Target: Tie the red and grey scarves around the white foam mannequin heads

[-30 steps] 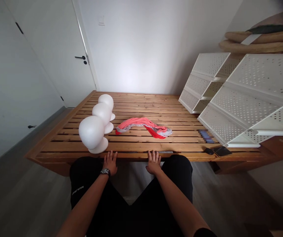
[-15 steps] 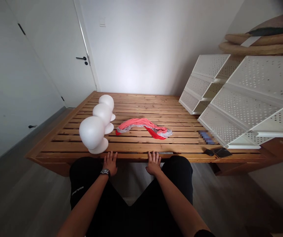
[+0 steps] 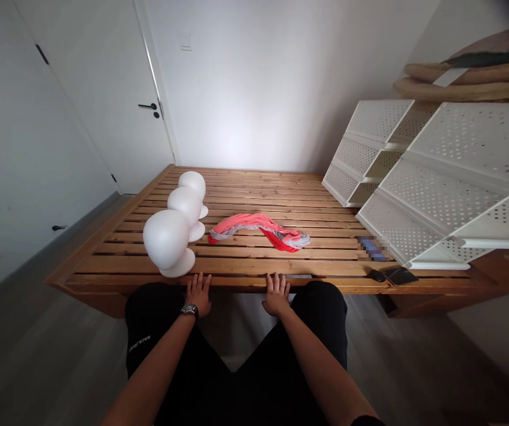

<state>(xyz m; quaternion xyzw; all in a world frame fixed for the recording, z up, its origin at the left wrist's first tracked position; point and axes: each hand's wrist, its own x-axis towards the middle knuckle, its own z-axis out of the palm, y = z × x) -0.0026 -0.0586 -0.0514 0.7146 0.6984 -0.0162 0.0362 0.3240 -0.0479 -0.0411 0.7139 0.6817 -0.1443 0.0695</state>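
My left hand (image 3: 198,294) rests on the front edge of the slatted wooden bed frame (image 3: 236,266), fingers spread and holding nothing. A watch (image 3: 189,309) is on that wrist. On the same edge lies my right hand (image 3: 276,294), also open and bare. Beyond the hands, a crumpled bundle of coral, red and grey fabric (image 3: 247,220) stretches across the slats in a shallow arch. To the left, three white mannequin heads on round bases stand in a row: a near one (image 3: 165,238), a middle one (image 3: 184,205) and a far one (image 3: 192,184).
White perforated storage bins (image 3: 431,177) stand stacked at the right. Near them lie a blurred blue item (image 3: 372,248), a small black object (image 3: 376,275) and a flat black object (image 3: 399,276). A closed door (image 3: 103,89) and a white wall (image 3: 254,89) bound the far side.
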